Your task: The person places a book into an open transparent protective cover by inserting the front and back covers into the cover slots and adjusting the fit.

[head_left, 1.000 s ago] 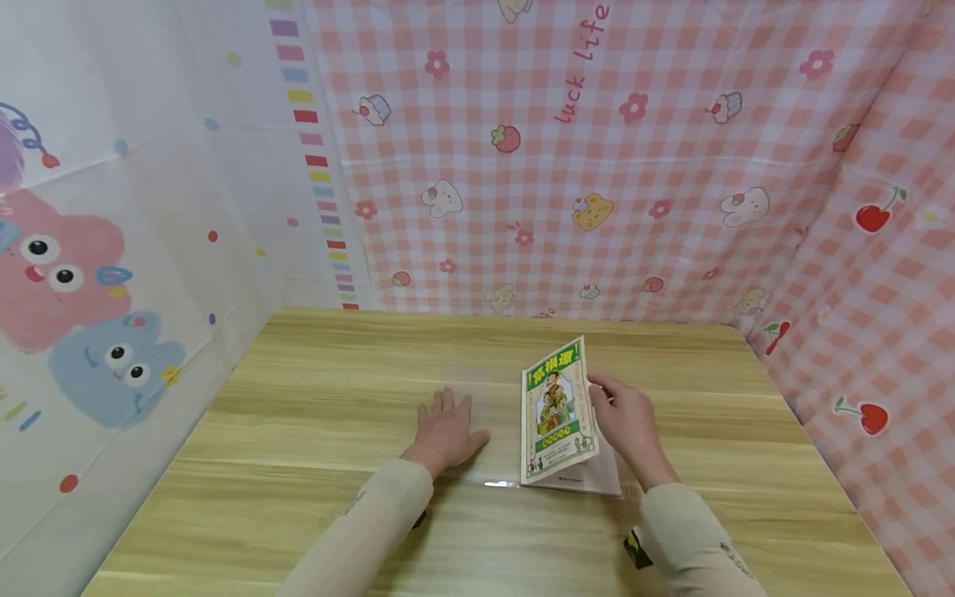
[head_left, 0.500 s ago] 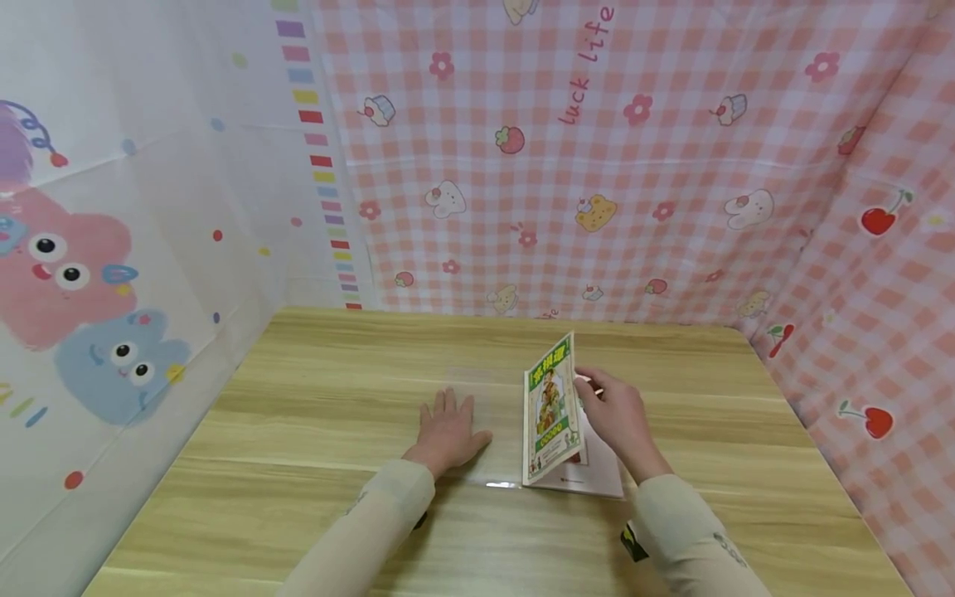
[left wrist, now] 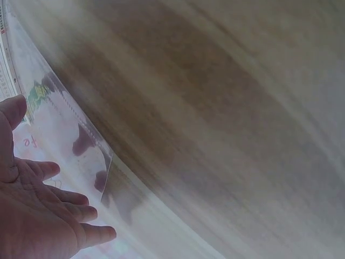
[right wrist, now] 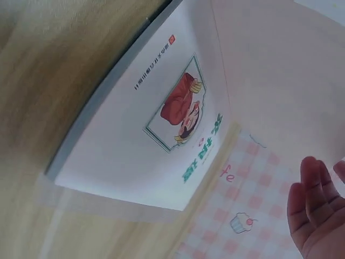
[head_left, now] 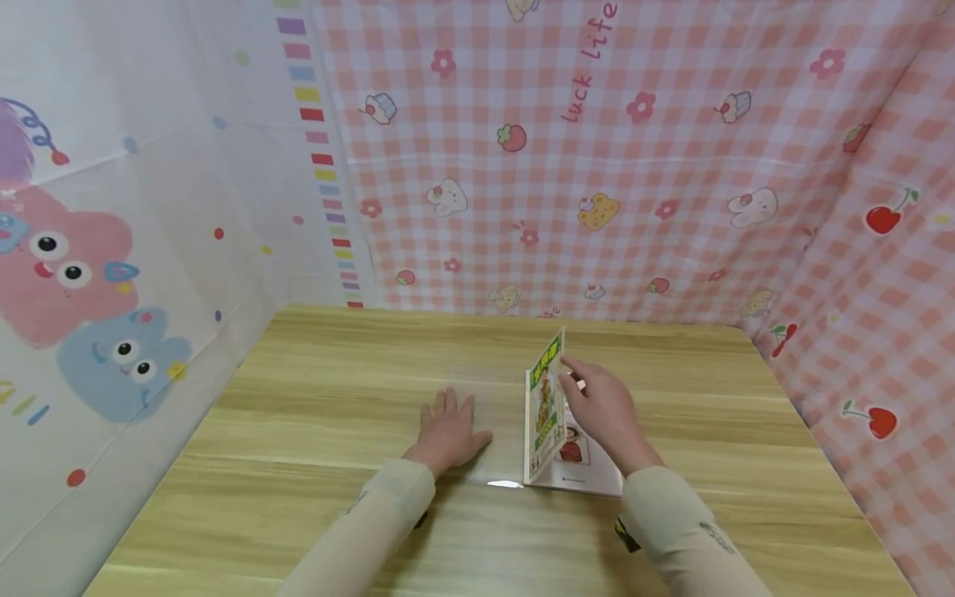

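Note:
A thin book [head_left: 589,477] lies with its illustrated green and cream front cover [head_left: 546,406] raised steeply. My right hand [head_left: 603,406] holds the cover's free edge with thumb and index fingertip. In the right wrist view, the other fingers [right wrist: 318,202] extend beside the cover's pale inner side [right wrist: 264,65]. The first page [right wrist: 129,156] carries a drawing of a figure in red and green lettering. A clear plastic sheet [head_left: 492,390] spreads left of the book. My left hand [head_left: 448,431] rests flat on it, fingers spread; the left wrist view shows its palm side [left wrist: 38,216].
Everything sits on a wood-grain table [head_left: 313,398]. Pink checked cloth [head_left: 477,166] hangs behind and to the right, and white patterned cloth [head_left: 224,182] to the left. A small black and yellow item [head_left: 625,535] shows by the right sleeve.
My right hand has moved left, swinging the front cover from a half-raised slant to nearly upright and uncovering the page beneath. The left hand has stayed in place.

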Demonstrator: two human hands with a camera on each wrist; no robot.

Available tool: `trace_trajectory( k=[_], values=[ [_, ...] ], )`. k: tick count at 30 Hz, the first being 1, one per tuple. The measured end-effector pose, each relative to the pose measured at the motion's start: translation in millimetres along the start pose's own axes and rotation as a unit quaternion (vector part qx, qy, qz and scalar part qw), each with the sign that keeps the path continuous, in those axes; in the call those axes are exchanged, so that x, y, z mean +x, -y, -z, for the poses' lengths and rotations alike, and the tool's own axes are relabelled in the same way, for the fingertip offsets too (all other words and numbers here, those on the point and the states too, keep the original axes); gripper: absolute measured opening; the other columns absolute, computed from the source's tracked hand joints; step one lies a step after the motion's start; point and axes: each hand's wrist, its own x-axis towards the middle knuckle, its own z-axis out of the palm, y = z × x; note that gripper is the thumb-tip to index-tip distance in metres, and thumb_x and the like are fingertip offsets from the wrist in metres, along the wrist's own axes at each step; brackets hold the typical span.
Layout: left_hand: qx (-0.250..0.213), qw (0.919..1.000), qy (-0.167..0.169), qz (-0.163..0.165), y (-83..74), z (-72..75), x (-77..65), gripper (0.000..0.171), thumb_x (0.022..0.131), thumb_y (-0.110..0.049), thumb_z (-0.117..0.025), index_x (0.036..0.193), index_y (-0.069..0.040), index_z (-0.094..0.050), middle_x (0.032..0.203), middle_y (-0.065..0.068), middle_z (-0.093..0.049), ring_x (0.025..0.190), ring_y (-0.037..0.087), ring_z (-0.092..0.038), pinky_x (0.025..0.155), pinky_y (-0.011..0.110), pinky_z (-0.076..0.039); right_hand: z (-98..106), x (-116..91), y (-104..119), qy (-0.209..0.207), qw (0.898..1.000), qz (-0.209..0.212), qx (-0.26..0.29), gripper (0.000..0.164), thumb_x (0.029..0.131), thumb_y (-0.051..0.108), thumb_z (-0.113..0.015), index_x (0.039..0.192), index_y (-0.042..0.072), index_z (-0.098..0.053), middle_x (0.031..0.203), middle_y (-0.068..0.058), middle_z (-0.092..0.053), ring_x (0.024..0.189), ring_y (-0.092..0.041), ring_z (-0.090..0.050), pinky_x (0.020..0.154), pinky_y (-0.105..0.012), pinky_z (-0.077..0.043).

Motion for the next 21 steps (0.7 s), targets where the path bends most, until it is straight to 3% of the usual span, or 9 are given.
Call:
trace_trajectory(
  k=[6, 13, 17, 21],
  values=[
    [-0.005, 1.0, -0.001, -0.001, -0.4, 0.9, -1.2, 0.074, 0.092, -0.051, -0.052, 0.147, -0.004, -0.035, 0.153, 0.032, -0.021, 0.139, 0.044, -0.013, 0.11, 0.066, -0.015, 1, 2, 12, 0.004, 0.996, 0.001, -0.094, 0.042, 0.096, 0.034, -0.052, 0.131, 0.013, -0.06, 0.115, -0.02, -0.064, 0.09, -0.033, -0.064, 0.07, -0.055, -0.053],
    [-0.001, 1.0, 0.001, -0.003, -1.7, 3.7, -3.3, 0.074, 0.092, -0.05, -0.052, 0.147, -0.004, -0.034, 0.152, 0.032, -0.021, 0.139, 0.044, -0.013, 0.11, 0.065, -0.016, 1, 3, 21, -0.009, 0.98, 0.035, -0.193, 0.039, 0.096, 0.033, -0.051, 0.124, 0.009, -0.065, 0.112, -0.023, -0.066, 0.088, -0.039, -0.064, 0.064, -0.057, -0.054],
    [0.005, 1.0, -0.001, -0.006, -1.6, 2.5, -4.0, 0.073, 0.093, -0.05, -0.052, 0.147, -0.004, -0.035, 0.152, 0.032, -0.022, 0.139, 0.044, -0.014, 0.11, 0.065, -0.017, 1, 2, 26, -0.006, 0.978, 0.046, -0.202, 0.039, 0.096, 0.033, -0.051, 0.123, 0.008, -0.066, 0.112, -0.022, -0.066, 0.09, -0.039, -0.063, 0.066, -0.058, -0.054],
    [0.003, 0.9999, 0.001, -0.011, -1.7, 1.6, -5.0, 0.072, 0.093, -0.049, -0.052, 0.146, -0.002, -0.036, 0.151, 0.032, -0.023, 0.139, 0.044, -0.015, 0.11, 0.065, -0.017, -1, 1, 29, -0.001, 0.987, 0.036, -0.159, 0.042, 0.097, 0.034, -0.051, 0.128, 0.009, -0.063, 0.117, -0.022, -0.064, 0.094, -0.038, -0.063, 0.072, -0.058, -0.054]
  ],
)
